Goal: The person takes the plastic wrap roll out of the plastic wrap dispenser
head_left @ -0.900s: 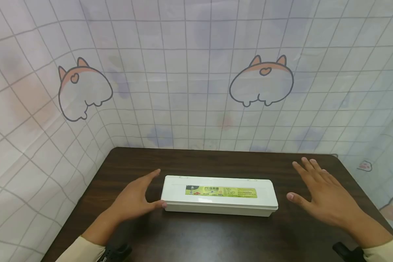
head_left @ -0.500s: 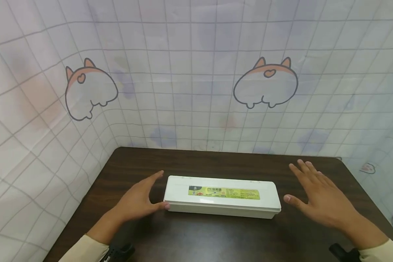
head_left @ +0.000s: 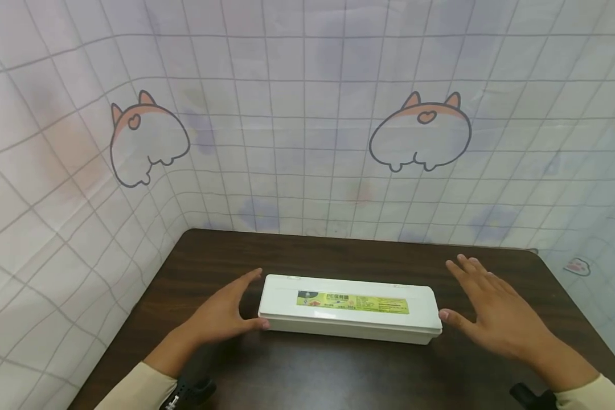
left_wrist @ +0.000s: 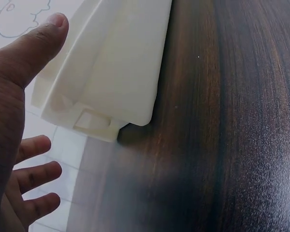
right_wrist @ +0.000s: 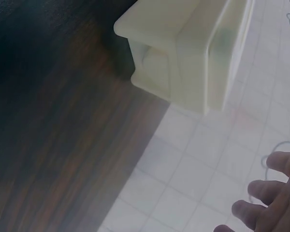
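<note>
Dark brown wood-grain worktop (head_left: 333, 373), slightly shiny. White lidded PE cling-film box (head_left: 348, 316) lies flat on it.

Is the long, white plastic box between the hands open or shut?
Shut: in the head view, the white rectangular lid with its yellow-green label lies flat across the whole box. Contents are hidden.

Dark wood-grain table (head_left: 328, 376); behind it, white gridded backdrop (head_left: 297, 142), cartoon animal prints (head_left: 421, 139).

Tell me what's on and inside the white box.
Top of the white box: a yellow-green label on the closed lid. Inside: not visible; the lid covers any contents.
</note>
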`<state>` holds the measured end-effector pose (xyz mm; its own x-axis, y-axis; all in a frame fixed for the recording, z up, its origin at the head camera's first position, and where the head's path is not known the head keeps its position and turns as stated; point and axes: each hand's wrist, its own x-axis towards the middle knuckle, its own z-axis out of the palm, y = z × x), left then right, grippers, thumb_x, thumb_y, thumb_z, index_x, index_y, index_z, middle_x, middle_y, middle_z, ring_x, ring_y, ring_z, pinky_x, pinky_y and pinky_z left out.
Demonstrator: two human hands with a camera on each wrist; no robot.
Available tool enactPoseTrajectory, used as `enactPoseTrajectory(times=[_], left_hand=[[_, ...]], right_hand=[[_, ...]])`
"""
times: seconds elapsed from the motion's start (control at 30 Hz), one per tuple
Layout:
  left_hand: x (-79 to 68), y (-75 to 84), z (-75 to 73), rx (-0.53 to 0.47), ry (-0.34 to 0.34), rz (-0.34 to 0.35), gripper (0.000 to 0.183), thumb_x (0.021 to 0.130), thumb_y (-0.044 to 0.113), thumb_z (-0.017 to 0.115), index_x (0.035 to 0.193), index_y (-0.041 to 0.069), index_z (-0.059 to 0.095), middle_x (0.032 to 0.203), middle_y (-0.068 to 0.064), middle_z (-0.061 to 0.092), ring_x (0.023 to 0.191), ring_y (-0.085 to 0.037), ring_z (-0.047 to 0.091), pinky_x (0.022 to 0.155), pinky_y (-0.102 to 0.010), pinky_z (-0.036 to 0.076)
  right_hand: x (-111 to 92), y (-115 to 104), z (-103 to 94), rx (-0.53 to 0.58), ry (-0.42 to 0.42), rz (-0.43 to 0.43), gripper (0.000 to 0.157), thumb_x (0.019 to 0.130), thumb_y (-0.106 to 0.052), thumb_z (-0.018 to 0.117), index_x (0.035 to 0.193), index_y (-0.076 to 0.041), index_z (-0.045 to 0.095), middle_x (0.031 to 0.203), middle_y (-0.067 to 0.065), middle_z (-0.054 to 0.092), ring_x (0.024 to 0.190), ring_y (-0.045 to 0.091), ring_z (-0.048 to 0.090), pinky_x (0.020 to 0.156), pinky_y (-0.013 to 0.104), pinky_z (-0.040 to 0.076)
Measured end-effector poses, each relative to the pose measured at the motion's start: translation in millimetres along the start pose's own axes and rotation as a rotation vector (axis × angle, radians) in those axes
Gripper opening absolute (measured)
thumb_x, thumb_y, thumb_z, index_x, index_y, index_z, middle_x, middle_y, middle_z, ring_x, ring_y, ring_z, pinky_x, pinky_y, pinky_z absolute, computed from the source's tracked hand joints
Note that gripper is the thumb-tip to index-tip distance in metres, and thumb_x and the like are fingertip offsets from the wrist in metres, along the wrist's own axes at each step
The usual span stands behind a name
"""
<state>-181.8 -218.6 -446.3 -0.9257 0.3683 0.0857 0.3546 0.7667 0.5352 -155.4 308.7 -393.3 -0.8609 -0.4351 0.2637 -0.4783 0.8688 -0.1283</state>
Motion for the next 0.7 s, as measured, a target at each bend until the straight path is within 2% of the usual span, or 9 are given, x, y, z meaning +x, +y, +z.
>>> enactPoseTrajectory(times=[0.2, 0.37, 0.7], left_hand=[[0.7, -0.6, 3.5, -0.035, -0.012, -0.011, 0.116, 0.073, 0.065, 0.084, 0.163, 0.018, 0.026, 0.161, -0.006, 0.039, 0.145, -0.034, 0.038, 0.109, -0.06, 0.035], [2.1, -0.9, 7.0, -0.039, -0.018, -0.009, 0.118, 0.073, 0.065, 0.084, 0.163, 0.017, 0.025, 0.16, -0.009, 0.039, 0.144, -0.035, 0.039, 0.109, -0.06, 0.036], [6.9, -4.8, 13.3, -0.048, -0.032, 0.001, 0.12, 0.071, 0.06, 0.089, 0.162, 0.013, 0.026, 0.161, -0.011, 0.036, 0.144, -0.035, 0.039, 0.11, -0.058, 0.036]], right_hand=[[4.0, -3.5, 5.1, 0.008, 0.011, -0.016, 0.093, 0.096, -0.054, 0.066, 0.165, -0.013, 0.019, 0.166, 0.018, 0.024, 0.152, 0.039, 0.019, 0.118, 0.057, 0.019], [5.9, -6.7, 7.4, 0.014, 0.008, -0.018, 0.093, 0.096, -0.055, 0.066, 0.165, -0.016, 0.018, 0.166, 0.016, 0.024, 0.151, 0.04, 0.022, 0.114, 0.06, 0.024], [7.8, -11.7, 11.2, 0.015, 0.009, -0.024, 0.092, 0.096, -0.055, 0.066, 0.164, -0.013, 0.021, 0.166, 0.015, 0.026, 0.151, 0.038, 0.023, 0.11, 0.061, 0.028]])
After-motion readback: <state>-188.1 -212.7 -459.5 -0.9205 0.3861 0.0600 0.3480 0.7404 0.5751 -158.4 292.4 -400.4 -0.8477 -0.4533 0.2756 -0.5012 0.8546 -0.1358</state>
